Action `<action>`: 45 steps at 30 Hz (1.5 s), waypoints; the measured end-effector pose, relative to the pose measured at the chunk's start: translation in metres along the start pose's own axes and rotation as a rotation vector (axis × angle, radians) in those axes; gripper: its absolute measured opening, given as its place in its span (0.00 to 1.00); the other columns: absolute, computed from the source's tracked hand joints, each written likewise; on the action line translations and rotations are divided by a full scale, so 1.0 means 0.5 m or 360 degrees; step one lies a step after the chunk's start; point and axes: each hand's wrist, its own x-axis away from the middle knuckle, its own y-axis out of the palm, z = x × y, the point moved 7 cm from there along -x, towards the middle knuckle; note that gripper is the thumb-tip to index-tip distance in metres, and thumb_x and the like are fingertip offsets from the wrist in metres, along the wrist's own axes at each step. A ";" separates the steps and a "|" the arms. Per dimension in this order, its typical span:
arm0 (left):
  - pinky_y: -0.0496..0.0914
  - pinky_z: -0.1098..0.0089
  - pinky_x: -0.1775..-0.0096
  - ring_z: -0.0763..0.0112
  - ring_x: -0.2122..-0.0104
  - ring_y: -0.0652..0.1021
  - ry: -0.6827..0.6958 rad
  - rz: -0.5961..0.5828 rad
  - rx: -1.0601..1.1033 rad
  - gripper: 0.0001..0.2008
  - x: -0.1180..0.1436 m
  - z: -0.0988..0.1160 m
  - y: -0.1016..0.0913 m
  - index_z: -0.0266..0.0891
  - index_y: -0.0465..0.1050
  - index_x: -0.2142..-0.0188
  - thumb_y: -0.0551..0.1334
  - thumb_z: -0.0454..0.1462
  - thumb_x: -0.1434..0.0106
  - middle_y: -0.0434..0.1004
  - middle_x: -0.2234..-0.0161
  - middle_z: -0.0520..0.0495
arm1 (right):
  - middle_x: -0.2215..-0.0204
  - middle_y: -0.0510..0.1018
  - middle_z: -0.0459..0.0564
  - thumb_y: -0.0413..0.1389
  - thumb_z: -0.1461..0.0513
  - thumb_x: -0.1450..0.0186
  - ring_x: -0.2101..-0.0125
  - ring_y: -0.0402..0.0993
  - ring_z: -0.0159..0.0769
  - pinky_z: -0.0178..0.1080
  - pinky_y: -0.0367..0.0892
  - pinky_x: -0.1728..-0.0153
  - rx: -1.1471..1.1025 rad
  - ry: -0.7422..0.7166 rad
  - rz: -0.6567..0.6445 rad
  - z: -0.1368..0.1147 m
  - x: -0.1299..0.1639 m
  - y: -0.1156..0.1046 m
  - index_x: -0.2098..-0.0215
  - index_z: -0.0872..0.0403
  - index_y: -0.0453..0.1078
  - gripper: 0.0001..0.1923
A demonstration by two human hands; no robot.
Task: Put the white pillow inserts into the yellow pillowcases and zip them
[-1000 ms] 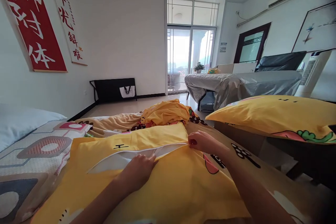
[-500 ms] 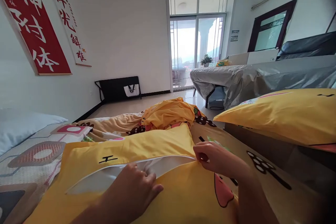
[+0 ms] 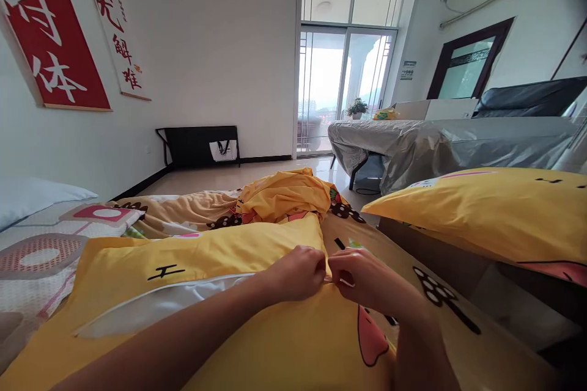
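Yellow pillowcase [image 3: 284,342] is lying on the tan bedding [image 3: 486,354] right up front, white filling [image 3: 178,298] already inside. Left hand [image 3: 298,272] and right hand [image 3: 367,281] are both curled nearly closed, looks like pinching the opening's right end. The left stretch still gapes, so I'd say partway: that gap's what's left.

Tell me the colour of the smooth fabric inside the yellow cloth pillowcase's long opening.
White; the smooth fabric shows in the head view.
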 end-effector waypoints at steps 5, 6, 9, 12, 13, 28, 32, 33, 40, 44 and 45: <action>0.64 0.72 0.67 0.70 0.70 0.73 0.0010 0.0012 0.0047 0.09 -0.004 -0.002 0.016 0.37 0.75 0.70 0.56 0.35 0.41 0.77 0.68 0.45 | 0.81 0.69 0.43 0.47 0.71 0.51 0.76 0.58 0.29 0.33 0.50 0.72 -0.0006 0.0017 0.0007 0.004 -0.002 0.005 0.80 0.54 0.59 0.07; 0.63 0.72 0.67 0.70 0.70 0.73 0.0031 0.0025 0.0055 0.09 -0.005 0.000 0.016 0.37 0.75 0.69 0.56 0.34 0.42 0.77 0.68 0.45 | 0.80 0.69 0.43 0.47 0.71 0.51 0.76 0.58 0.29 0.33 0.50 0.72 -0.0016 0.0018 0.0009 0.004 -0.002 0.005 0.80 0.54 0.59 0.07; 0.62 0.73 0.69 0.71 0.71 0.72 0.0050 -0.0009 0.0106 0.09 -0.012 0.003 0.021 0.37 0.75 0.70 0.56 0.33 0.45 0.76 0.71 0.47 | 0.79 0.70 0.43 0.48 0.71 0.51 0.75 0.59 0.29 0.32 0.51 0.72 -0.0057 0.0012 -0.0005 0.000 -0.002 0.003 0.79 0.54 0.61 0.07; 0.60 0.73 0.74 0.72 0.75 0.70 -0.0015 -0.0099 0.0199 0.07 -0.015 -0.004 0.027 0.38 0.74 0.73 0.57 0.34 0.48 0.73 0.76 0.50 | 0.79 0.70 0.43 0.48 0.71 0.51 0.75 0.59 0.28 0.32 0.51 0.72 -0.0083 -0.0009 -0.0047 -0.006 0.000 0.002 0.79 0.53 0.62 0.07; 0.59 0.74 0.75 0.72 0.75 0.70 -0.0040 -0.0125 0.0223 0.06 -0.015 -0.006 0.029 0.38 0.74 0.74 0.57 0.35 0.49 0.72 0.77 0.50 | 0.79 0.70 0.42 0.48 0.71 0.51 0.75 0.59 0.28 0.32 0.51 0.72 -0.0083 -0.0018 -0.0058 -0.009 0.001 0.002 0.79 0.53 0.62 0.07; 0.63 0.74 0.71 0.71 0.71 0.73 -0.0058 -0.0143 0.0231 0.11 -0.009 0.003 0.023 0.36 0.77 0.66 0.57 0.32 0.46 0.78 0.69 0.47 | 0.77 0.73 0.44 0.49 0.70 0.49 0.73 0.64 0.30 0.32 0.54 0.70 -0.0117 -0.0045 0.0002 -0.006 -0.001 -0.002 0.79 0.53 0.65 0.07; 0.60 0.74 0.74 0.72 0.75 0.69 -0.0144 -0.0155 0.0121 0.10 -0.006 0.001 0.012 0.36 0.79 0.73 0.57 0.32 0.47 0.76 0.76 0.48 | 0.78 0.73 0.43 0.49 0.71 0.50 0.74 0.63 0.30 0.32 0.55 0.69 -0.0113 -0.0065 -0.0013 -0.006 -0.001 0.000 0.79 0.53 0.64 0.07; 0.60 0.74 0.74 0.73 0.76 0.68 -0.0161 -0.0142 0.0117 0.10 -0.006 0.001 0.010 0.36 0.79 0.74 0.57 0.32 0.48 0.75 0.78 0.49 | 0.78 0.73 0.43 0.49 0.71 0.50 0.74 0.63 0.30 0.32 0.55 0.68 -0.0107 -0.0066 -0.0019 -0.006 -0.001 0.000 0.79 0.53 0.64 0.08; 0.55 0.75 0.78 0.76 0.79 0.64 -0.0434 -0.0198 0.0418 0.07 -0.008 -0.009 0.016 0.34 0.76 0.79 0.59 0.31 0.52 0.59 0.85 0.55 | 0.79 0.72 0.42 0.49 0.72 0.50 0.73 0.65 0.30 0.32 0.56 0.67 -0.0116 -0.0037 -0.0026 -0.005 -0.001 0.000 0.79 0.53 0.65 0.09; 0.58 0.76 0.77 0.73 0.75 0.69 -0.0381 -0.0145 0.0409 0.08 -0.010 -0.006 0.012 0.35 0.77 0.76 0.58 0.29 0.53 0.65 0.82 0.52 | 0.79 0.71 0.41 0.51 0.71 0.50 0.75 0.63 0.28 0.31 0.56 0.71 -0.0217 0.0037 -0.0090 0.008 -0.004 0.000 0.76 0.53 0.68 0.09; 0.60 0.76 0.77 0.72 0.74 0.71 -0.0362 -0.0139 0.0393 0.09 -0.011 -0.007 0.012 0.35 0.77 0.75 0.57 0.29 0.52 0.68 0.81 0.51 | 0.79 0.71 0.41 0.52 0.71 0.49 0.75 0.63 0.28 0.31 0.56 0.72 -0.0272 0.0042 -0.0137 0.012 -0.006 0.002 0.75 0.53 0.69 0.08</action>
